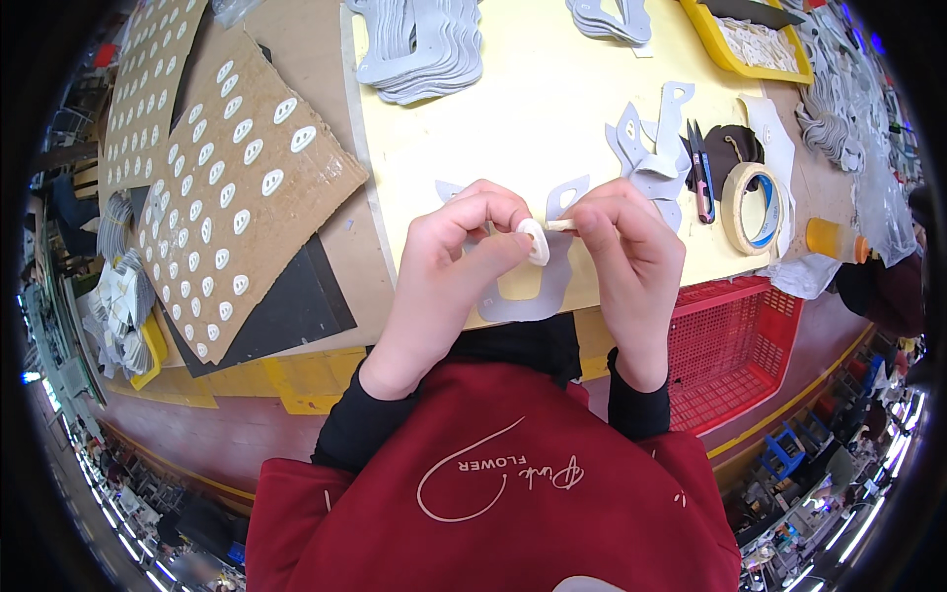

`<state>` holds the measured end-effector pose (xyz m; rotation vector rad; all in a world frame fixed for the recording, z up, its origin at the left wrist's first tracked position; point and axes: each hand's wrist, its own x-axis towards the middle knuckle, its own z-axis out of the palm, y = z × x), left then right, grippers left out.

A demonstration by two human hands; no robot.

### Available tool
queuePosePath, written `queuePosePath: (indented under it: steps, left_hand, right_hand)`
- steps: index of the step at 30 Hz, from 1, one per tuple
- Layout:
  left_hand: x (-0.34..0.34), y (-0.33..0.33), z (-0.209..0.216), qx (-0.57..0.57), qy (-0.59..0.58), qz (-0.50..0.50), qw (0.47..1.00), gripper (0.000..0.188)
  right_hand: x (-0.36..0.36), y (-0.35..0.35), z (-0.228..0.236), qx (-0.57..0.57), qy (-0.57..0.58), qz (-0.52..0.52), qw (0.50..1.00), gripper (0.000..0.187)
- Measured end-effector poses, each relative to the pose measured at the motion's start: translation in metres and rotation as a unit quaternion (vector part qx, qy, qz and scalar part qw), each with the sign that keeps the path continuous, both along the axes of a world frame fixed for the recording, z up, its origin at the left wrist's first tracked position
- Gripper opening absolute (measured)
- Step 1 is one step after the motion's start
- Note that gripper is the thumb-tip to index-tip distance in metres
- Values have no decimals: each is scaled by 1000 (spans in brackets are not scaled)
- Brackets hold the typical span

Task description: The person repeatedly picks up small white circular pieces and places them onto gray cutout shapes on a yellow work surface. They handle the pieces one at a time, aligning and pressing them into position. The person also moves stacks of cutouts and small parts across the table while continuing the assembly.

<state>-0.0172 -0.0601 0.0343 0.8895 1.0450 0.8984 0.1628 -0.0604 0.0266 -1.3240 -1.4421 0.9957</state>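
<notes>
Both hands pinch a small white oval ring (535,240) above a grey cut-out piece (533,291) on the bench (513,109); left hand (456,259) and right hand (631,261) seem mid-peel. Many ovals remain on the cardboard sheet (232,187).

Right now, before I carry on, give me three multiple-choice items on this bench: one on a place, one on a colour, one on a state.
1. Where does the tape roll lie?
A. right of the hands
B. on the cardboard sheet
C. in the red crate

2. What colour is the crate at the bench edge?
A. blue
B. red
C. green

3. What is the state of the small white oval ring?
A. lying on the cardboard
B. pinched between both hands
C. inside the yellow tray

Answers: 1 A, it rests on the yellow mat right of the right hand. 2 B, its mesh is red. 3 B, the left hand and right hand grip it.
</notes>
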Motion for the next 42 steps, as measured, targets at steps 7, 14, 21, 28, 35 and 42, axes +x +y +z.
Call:
queuePosePath:
  steps: [7, 14, 21, 28, 35, 42]
  left_hand:
    - [-6, 4, 3, -37, -116, 22, 992, 5]
    - [2, -3, 5, 142, 149, 32, 978, 6]
    - [7, -5, 8, 222, 250, 55, 941, 10]
    - [8, -7, 9, 266, 304, 54, 913, 11]
    - [8, -6, 4, 247, 305, 54, 918, 10]
    - [6, -6, 6, 178, 214, 28, 960, 8]
  right_hand:
    - [12, -4, 3, -104, -67, 81, 989, 4]
    - [16, -8, 13, 91, 33, -57, 994, 24]
    - [-2, -10, 13, 202, -118, 3, 972, 29]
    - [-4, -8, 13, 236, -180, -8, 955, 29]
    - [-1, -12, 13, 202, -139, -36, 969, 29]
    - [0, -12, 13, 103, -55, -33, 993, 21]
